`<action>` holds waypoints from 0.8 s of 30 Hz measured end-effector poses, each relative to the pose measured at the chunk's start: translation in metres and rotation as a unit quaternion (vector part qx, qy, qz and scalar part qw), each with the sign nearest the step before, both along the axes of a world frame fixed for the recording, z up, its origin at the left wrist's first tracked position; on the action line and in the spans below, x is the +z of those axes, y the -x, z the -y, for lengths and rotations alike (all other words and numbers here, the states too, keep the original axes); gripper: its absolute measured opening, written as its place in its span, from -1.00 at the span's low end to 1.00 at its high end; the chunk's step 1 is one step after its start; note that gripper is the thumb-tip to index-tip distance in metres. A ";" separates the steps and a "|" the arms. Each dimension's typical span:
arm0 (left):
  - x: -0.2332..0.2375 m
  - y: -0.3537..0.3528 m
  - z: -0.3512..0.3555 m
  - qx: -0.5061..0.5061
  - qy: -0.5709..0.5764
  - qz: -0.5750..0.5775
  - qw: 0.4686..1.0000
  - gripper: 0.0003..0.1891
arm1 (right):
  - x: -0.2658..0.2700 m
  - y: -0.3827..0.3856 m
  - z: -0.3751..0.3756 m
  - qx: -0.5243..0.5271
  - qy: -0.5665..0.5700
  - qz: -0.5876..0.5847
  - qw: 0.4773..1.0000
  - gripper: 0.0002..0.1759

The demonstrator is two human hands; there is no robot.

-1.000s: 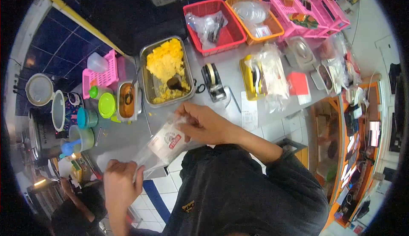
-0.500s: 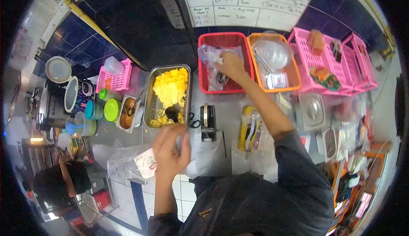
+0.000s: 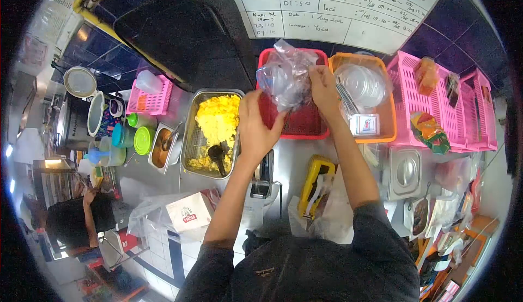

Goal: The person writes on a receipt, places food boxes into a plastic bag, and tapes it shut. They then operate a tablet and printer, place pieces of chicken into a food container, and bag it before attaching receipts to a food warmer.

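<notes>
Some crinkled, clear plastic (image 3: 291, 81) bunches between left hand (image 3: 256, 130) and right hand (image 3: 326, 94).

Whiteboard (image 3: 318, 21) cut off, contents of plastic bag (image 3: 289, 78) unclear

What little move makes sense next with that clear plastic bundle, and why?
Probably bring the left hand in to steady the clear plastic bundle: the right hand seems to hold its edge at the red basket, while the left hand sits open beside it, thumb spread from the fingers.
</notes>
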State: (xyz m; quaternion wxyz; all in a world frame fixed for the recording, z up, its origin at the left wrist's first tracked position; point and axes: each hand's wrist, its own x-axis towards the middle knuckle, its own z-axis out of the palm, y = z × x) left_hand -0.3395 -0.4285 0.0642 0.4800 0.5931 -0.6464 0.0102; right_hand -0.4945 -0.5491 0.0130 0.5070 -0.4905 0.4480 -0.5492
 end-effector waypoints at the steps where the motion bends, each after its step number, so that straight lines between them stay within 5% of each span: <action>1: 0.005 0.004 0.011 0.017 0.010 0.055 0.998 -0.50 | 0.002 0.003 -0.001 0.000 -0.001 0.002 1.000 -0.86; 3: 0.003 0.010 0.028 0.033 0.018 0.112 0.993 -0.45 | 0.003 0.008 -0.006 0.098 -0.043 0.026 0.994 -0.87; 5: -0.018 0.012 0.041 0.006 -0.176 -0.013 0.984 -0.57 | 0.009 0.001 -0.013 0.123 -0.045 0.041 0.991 -0.86; 7: -0.045 0.003 0.054 -0.019 -0.205 -0.030 0.978 -0.64 | 0.007 0.003 -0.017 0.143 -0.044 0.055 0.987 -0.85; 9: -0.055 -0.002 0.056 -0.032 -0.233 -0.067 0.970 -0.80 | 0.002 0.011 -0.020 0.148 0.053 -0.151 0.976 -0.82; 10: -0.059 -0.005 0.055 -0.035 -0.233 -0.065 0.970 -0.80 | -0.010 0.013 -0.022 0.145 0.053 -0.149 0.977 -0.82; 12: -0.067 -0.010 0.051 -0.091 -0.245 -0.262 0.929 -0.81 | -0.044 0.013 -0.026 0.039 0.163 -0.329 0.929 -0.66; 13: -0.064 -0.011 0.049 -0.111 -0.273 -0.339 0.893 -0.80 | -0.057 0.008 -0.028 0.037 0.159 -0.329 0.930 -0.66; 15: -0.062 -0.010 0.046 -0.127 -0.273 -0.400 0.866 -0.83 | -0.069 -0.005 -0.030 0.010 -0.073 -0.426 0.902 -0.44; 16: -0.061 -0.009 0.045 -0.141 -0.268 -0.460 0.835 -0.83 | -0.068 -0.005 -0.030 0.005 -0.075 -0.425 0.902 -0.44; 18: -0.064 -0.010 0.044 -0.141 -0.277 -0.446 0.839 -0.85 | -0.064 -0.007 -0.028 0.075 -0.230 -0.067 0.968 -0.15; 19: -0.062 -0.008 0.041 -0.130 -0.255 -0.485 0.827 -0.86 | -0.062 -0.010 -0.029 0.042 -0.228 0.015 0.973 -0.11; 22: -0.056 -0.014 0.037 -0.109 -0.214 -0.515 0.823 -0.87 | -0.071 -0.006 -0.025 0.024 -0.241 0.006 0.970 -0.20; 24: -0.058 -0.020 0.036 -0.066 -0.141 -0.613 0.774 -0.86 | -0.079 0.001 -0.024 0.041 -0.240 0.070 0.967 -0.26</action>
